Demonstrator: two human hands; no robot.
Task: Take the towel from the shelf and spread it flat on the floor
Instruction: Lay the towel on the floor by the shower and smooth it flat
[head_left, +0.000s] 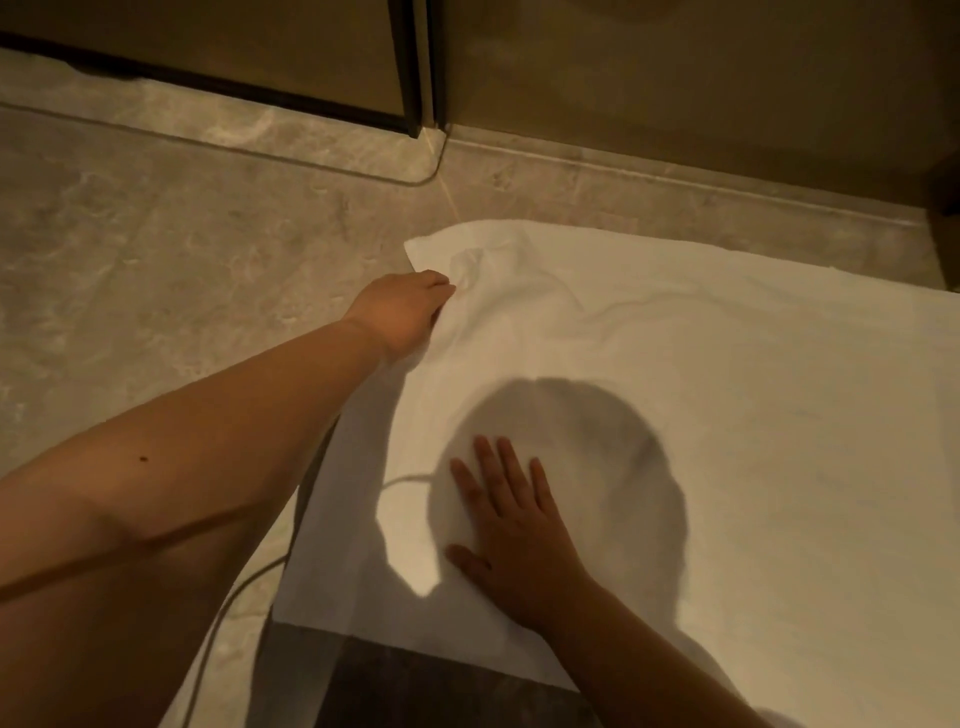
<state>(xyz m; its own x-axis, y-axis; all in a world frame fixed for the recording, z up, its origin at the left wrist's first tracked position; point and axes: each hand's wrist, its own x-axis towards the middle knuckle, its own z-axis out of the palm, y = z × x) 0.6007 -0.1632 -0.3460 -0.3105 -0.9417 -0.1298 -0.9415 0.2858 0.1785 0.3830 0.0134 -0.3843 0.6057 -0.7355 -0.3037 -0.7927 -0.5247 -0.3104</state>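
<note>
A large white towel lies spread over the marble floor, filling the right half of the view. It still shows wrinkles near its far left corner. My left hand reaches out to that left edge, fingers curled around a fold of the towel. My right hand rests palm down on the towel nearer to me, fingers spread and flat. The shadow of a head falls across the cloth around my right hand. The towel's right side runs out of view.
Beige marble floor extends to the left. A dark-framed glass door and a wall with a low skirting stand at the back. A thin cable crosses the floor below my left arm. A dark floor strip lies at the towel's near edge.
</note>
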